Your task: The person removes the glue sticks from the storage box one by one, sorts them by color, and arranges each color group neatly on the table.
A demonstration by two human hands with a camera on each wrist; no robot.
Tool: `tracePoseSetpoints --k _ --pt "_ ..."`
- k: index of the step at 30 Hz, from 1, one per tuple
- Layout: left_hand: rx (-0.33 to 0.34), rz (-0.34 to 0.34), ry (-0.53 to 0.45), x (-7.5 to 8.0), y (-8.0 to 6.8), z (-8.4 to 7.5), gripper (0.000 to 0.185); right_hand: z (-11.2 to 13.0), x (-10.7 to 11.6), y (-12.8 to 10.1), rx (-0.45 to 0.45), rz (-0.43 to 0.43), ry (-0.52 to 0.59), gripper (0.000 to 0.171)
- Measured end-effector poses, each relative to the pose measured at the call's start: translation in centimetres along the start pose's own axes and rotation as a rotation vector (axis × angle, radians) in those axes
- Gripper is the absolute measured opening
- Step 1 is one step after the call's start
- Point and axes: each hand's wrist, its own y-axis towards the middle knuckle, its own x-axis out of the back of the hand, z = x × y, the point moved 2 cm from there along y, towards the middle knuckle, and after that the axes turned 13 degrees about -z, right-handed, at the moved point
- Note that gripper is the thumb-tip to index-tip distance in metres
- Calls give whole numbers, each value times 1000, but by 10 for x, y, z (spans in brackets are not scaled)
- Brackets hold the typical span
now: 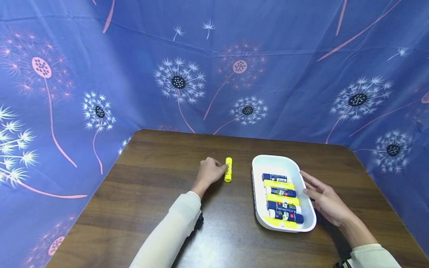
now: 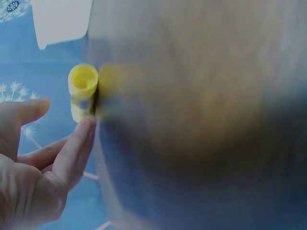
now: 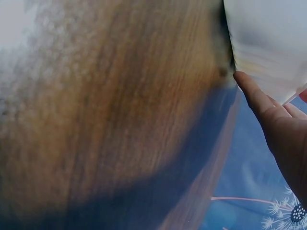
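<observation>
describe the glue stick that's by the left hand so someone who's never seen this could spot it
On the brown wooden table, look left of the white tray. The yellow glue stick lies alone there at the left hand fingertips, unlike the others, which are packed inside the tray.

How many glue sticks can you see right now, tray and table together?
8, possibly more hidden. One yellow glue stick lies on the table, touched by the left hand. About seven glue sticks lie stacked in the white tray, beside the right hand.
</observation>
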Motion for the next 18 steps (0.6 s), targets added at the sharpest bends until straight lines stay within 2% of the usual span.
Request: tracePoseSetpoints --k 4,6,8,11,14,18 --pt "-45 -15 -83 8 13 -16 28 1 0 -1 -7 -9 -2 70" --pt "-86 20 -158 10 20 -28 28 1 0 -2 -5 -12 5 70" --pt "-122 81 -247 11 25 -41 28 0 0 -2 -3 -11 9 70" --pt "-145 230 -387 9 30 -56 28 -1 0 -3 -8 -14 21 70" --pt "-165 424 -504 2 33 -67 31 -1 0 -4 -10 -18 25 69" --pt "-188 664 -571 -11 34 -76 40 1 -1 -4 -1 -16 24 69"
